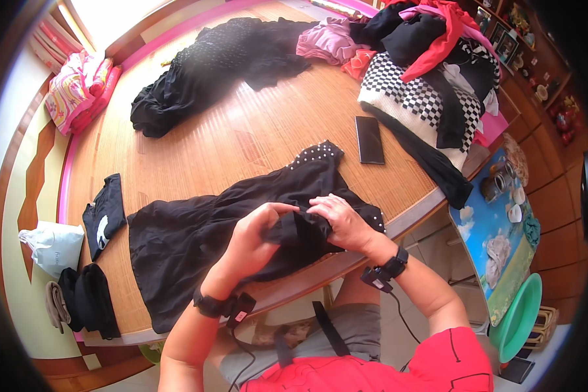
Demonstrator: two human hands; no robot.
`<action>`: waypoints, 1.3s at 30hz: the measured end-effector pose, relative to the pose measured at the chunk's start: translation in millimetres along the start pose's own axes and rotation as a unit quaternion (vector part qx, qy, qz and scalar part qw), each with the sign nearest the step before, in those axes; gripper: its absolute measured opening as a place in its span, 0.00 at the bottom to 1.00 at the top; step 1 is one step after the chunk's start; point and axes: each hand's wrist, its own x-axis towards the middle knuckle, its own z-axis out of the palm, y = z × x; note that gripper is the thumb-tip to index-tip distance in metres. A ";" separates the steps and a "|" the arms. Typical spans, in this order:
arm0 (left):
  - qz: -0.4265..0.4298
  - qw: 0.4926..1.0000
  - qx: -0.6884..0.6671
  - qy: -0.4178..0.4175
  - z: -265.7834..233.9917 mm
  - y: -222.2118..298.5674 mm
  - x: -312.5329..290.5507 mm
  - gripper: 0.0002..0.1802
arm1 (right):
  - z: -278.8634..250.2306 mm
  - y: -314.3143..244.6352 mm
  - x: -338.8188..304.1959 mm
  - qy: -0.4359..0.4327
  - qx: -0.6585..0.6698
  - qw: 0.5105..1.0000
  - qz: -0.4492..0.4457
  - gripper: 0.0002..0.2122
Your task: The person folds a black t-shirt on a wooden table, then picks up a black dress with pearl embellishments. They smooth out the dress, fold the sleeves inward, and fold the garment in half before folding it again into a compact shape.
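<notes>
A black dress point(189, 242) with white beads on its shoulders lies spread along the near side of the table, its skirt toward the left. Over the bodice, my right hand point(343, 222) has its fingers closed on a bunched, raised part of the black cloth. My left hand point(251, 235) is curled around the left side of the same bunch, index finger and thumb bent about it. Its other fingertips are partly hidden. The two hands nearly meet at the fingertips. Both wrists wear black bands with small cabled devices.
Beyond the dress lie a dark phone point(370, 140) and a crumpled dotted black garment point(209, 72). A clothes heap with a checkered sweater point(398, 85) fills the far right. Folded black clothes point(104, 212) and a white bag point(55, 248) sit left. A green basin point(517, 320) stands right.
</notes>
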 end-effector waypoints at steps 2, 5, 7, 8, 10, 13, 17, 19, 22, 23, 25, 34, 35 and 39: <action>0.048 0.998 0.043 -0.001 1.5 -3.2 -3.8 0.14 | -4.5 -3.1 -5.8 0.009 0.037 0.999 0.002 0.21; 0.042 0.993 0.085 -0.064 -10.9 -0.5 -15.1 0.11 | -12.2 -0.9 -10.0 -0.003 0.091 0.996 -0.017 0.13; 0.053 0.993 0.066 -0.078 -15.4 -14.9 -17.9 0.06 | -17.1 3.3 -12.6 -0.047 0.125 0.991 0.004 0.14; 0.059 0.993 0.058 -0.085 -18.0 -23.5 -18.8 0.04 | -19.2 5.2 -12.3 -0.069 0.141 0.987 0.013 0.14; -0.088 0.993 -0.073 -0.034 -22.4 -44.1 -19.2 0.08 | -20.3 7.8 -5.8 -0.051 0.190 0.978 0.074 0.10; -0.296 0.940 -0.114 0.123 -20.9 -63.3 2.3 0.16 | -11.5 37.1 12.4 -0.116 0.238 0.923 0.278 0.11; -0.417 0.901 -0.096 0.074 -20.3 -115.6 8.9 0.27 | 11.5 43.4 25.7 -0.074 0.209 0.909 0.352 0.17; -0.413 0.905 -0.078 0.067 -18.6 -116.0 9.2 0.29 | 10.4 36.1 28.7 -0.063 0.175 0.917 0.352 0.16; -0.338 0.937 0.021 0.086 -4.9 -91.8 13.2 0.33 | 11.9 37.1 22.6 -0.043 0.144 0.919 0.365 0.16; -0.288 0.950 0.077 0.095 -2.1 -93.9 9.8 0.35 | 12.5 34.8 24.1 -0.039 0.138 0.919 0.368 0.16; -0.250 0.953 0.131 0.106 -0.9 -96.4 1.6 0.39 | 12.8 30.6 25.4 -0.017 0.154 0.920 0.361 0.15; -0.256 0.962 0.084 -0.034 -4.9 -97.8 -36.3 0.27 | 5.5 29.1 0.7 0.048 0.178 0.925 0.333 0.11; -0.232 0.965 0.122 -0.007 -2.4 -93.2 -36.5 0.17 | 2.6 22.4 3.3 0.034 0.169 0.923 0.343 0.13; -0.163 0.968 0.174 0.075 2.5 -89.1 -17.6 0.15 | 11.4 18.7 16.6 0.120 0.087 0.943 0.296 0.13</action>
